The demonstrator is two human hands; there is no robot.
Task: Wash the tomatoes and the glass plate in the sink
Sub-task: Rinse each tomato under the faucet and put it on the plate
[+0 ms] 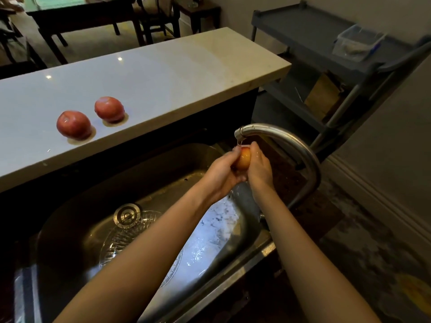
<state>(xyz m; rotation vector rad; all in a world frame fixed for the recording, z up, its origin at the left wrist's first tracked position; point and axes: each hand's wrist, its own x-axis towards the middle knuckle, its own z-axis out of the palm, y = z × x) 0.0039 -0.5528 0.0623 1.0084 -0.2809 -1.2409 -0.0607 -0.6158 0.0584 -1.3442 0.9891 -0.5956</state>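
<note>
Red-orange, the tomato [243, 157] sits clasped between my left hand [221, 174] and right hand [259, 167] under the faucet [279, 141], above the steel sink [98, 187]. Two more tomatoes [74, 124] [109, 109] rest wet on the white bench [163, 78]. Lying flat in the basin beside the drain [127, 215] is the glass plate [121, 241].

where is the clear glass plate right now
The clear ribbed glass plate lies flat on the steel sink bottom, beside the round drain, under the left forearm.
</note>
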